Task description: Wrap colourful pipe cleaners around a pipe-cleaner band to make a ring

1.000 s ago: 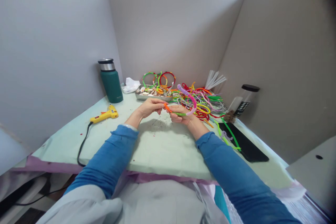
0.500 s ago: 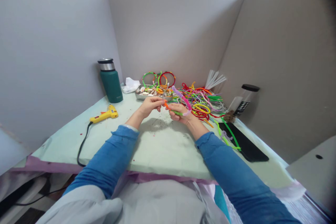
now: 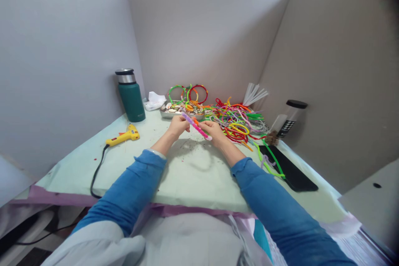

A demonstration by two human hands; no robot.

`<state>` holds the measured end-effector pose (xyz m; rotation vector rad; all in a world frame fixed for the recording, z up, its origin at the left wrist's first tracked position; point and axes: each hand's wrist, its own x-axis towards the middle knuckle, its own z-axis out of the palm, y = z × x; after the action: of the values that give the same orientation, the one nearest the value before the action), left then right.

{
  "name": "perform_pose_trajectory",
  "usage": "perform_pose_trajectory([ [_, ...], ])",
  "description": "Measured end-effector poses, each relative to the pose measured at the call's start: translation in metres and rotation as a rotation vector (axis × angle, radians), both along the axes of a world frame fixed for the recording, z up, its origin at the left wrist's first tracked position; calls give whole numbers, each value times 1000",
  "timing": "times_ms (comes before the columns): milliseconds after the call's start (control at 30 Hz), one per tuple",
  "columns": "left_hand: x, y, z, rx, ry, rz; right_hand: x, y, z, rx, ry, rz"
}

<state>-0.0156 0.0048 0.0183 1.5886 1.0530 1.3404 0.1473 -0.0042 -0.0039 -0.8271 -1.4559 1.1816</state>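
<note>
Over the middle of the table, both hands are closed on a fuzzy multicoloured pipe cleaner piece (image 3: 198,127). Purple, magenta and pale pink sections run slantwise across its near side, and a bit of orange shows behind by the right fingers. My left hand (image 3: 176,128) pinches it near the purple end; the exact grip point is hidden. With thumb and fingers together, my right hand (image 3: 214,132) grips the orange part. A metal tray of shells (image 3: 166,114) sits just beyond my left hand.
Loose pipe cleaners (image 3: 240,122) are heaped at the back right, near white glue sticks (image 3: 254,94). Finished-looking rings (image 3: 198,94) stand behind the tray. A yellow glue gun (image 3: 123,136) and green bottle (image 3: 131,102) are on the left. A black phone-like slab (image 3: 294,174) and clear bottle (image 3: 291,118) stand right.
The multicoloured piece has turned: its purple and magenta section swung from above my right hand to between the hands. The green section is no longer visible.
</note>
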Motion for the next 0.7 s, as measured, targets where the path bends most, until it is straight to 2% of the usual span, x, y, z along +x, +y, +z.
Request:
perform_pose_trajectory([
  [133, 2, 0, 0, -26, 26, 48, -1, -1, 0, 55, -57, -33],
  [333, 4, -2, -1, -54, 8, 39, -3, -1, -1, 141, -174, -127],
  [700, 4, -9, 2, -95, 25, 81, -3, 5, -11, 327, -353, -254],
])
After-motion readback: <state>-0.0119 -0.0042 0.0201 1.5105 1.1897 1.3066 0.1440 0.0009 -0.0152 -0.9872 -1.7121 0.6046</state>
